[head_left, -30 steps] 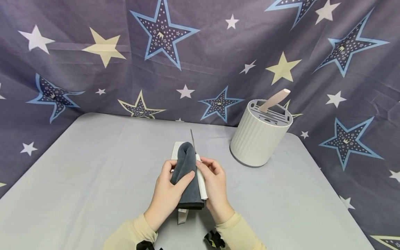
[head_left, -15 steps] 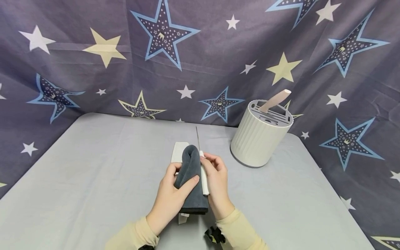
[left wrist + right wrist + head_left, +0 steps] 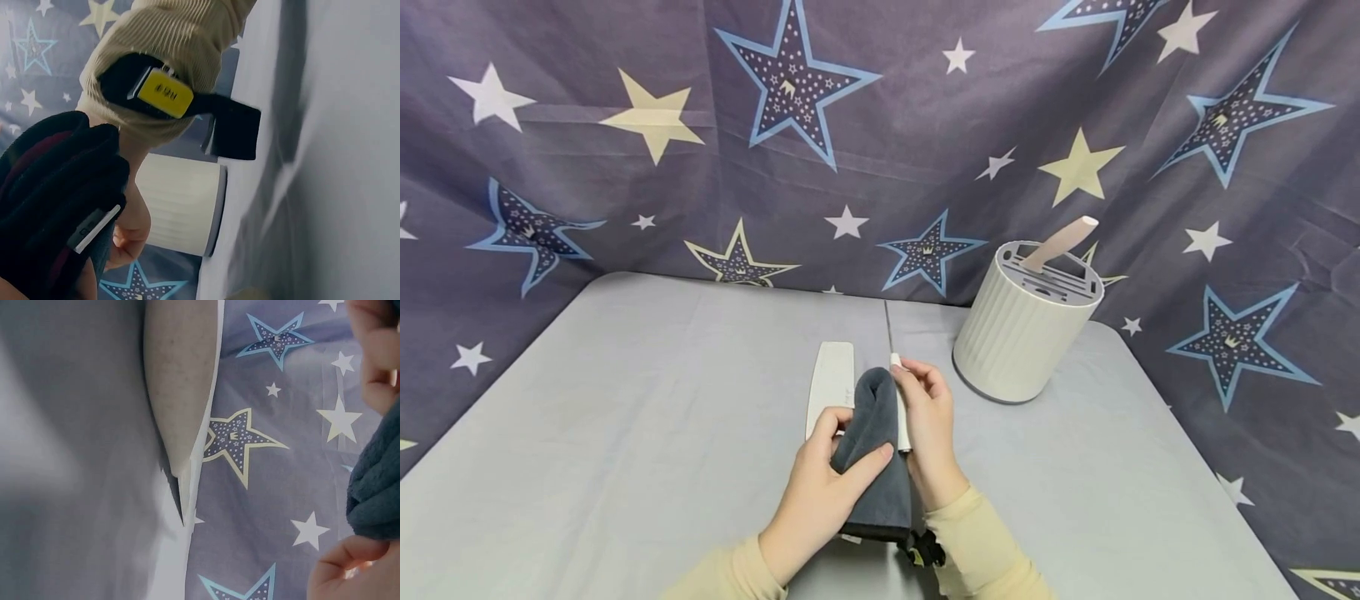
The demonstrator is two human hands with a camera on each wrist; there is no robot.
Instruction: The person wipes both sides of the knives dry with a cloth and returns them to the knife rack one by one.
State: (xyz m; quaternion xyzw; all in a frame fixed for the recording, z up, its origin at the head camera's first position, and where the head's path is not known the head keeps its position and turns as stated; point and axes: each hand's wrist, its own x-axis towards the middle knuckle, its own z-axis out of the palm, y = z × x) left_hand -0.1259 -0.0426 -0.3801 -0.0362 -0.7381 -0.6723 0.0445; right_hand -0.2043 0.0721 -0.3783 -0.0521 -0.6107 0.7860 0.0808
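In the head view my left hand (image 3: 820, 487) grips a folded grey towel (image 3: 876, 483), thumb on its near face. My right hand (image 3: 931, 429) pinches the white handle of a knife (image 3: 903, 421) at the towel's right side. Its thin blade points away and up, seen nearly edge-on. The towel's dark folds (image 3: 56, 181) and a small label show in the left wrist view. Behind the left hand lies a flat white knife-shaped thing (image 3: 831, 379), partly hidden by hand and towel. The knife's blade cannot be made out in the wrist views.
A ribbed cream knife block (image 3: 1018, 333) stands at the back right of the table (image 3: 647, 433). One pinkish handle (image 3: 1060, 242) sticks out of its slotted top. A star-patterned cloth (image 3: 880, 167) hangs behind and at both sides.
Both hands, with towel and knife, have shifted right. The towel has come nearer, while the knife has slid forward along it. More of the flat white thing now shows.
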